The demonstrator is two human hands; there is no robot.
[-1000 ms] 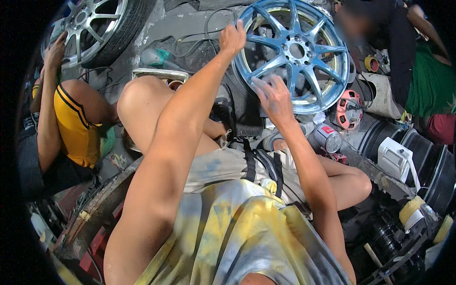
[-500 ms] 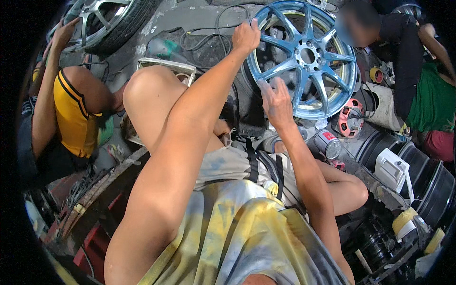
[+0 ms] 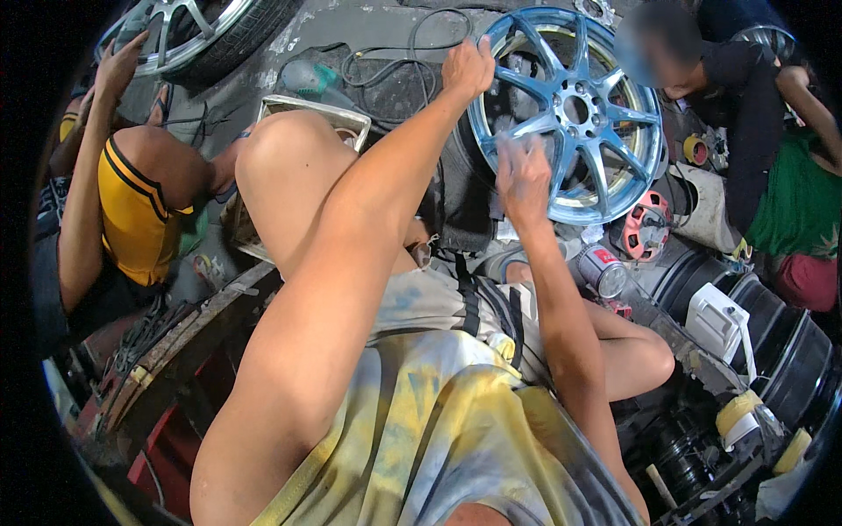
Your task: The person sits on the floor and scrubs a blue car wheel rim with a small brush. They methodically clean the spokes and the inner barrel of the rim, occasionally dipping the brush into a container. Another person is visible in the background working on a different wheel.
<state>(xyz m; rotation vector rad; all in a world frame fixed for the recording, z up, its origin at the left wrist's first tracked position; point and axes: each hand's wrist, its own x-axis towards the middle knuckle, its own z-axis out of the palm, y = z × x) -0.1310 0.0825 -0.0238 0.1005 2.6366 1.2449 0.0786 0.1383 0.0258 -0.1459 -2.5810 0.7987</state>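
Note:
A blue alloy wheel rim [image 3: 595, 165] with several spokes stands tilted in front of me, its face toward me. My left hand [image 3: 469, 67] is closed around the upper left edge of the rim. My right hand [image 3: 525, 180] is at the lower left edge, by the end of a spoke. Its fingers are smeared by motion, so I cannot make out whether anything is in them. Greyish dust shows on this hand. Part of a dark tyre or mat lies behind the rim's left side.
A green power tool [image 3: 309, 79] and its cable lie beyond a pale crate [image 3: 358, 131]. A metal can [image 3: 602, 271] and a red cable reel [image 3: 645, 226] stand at right, near black wheel rims [image 3: 785, 337]. Co-workers sit on both sides; a silver wheel [image 3: 189, 31] stands far left.
The view has shifted slightly, moving the scene a little right and down. My right hand has moved slightly along the rim edge, its fingers now blurred. The left hand keeps its hold.

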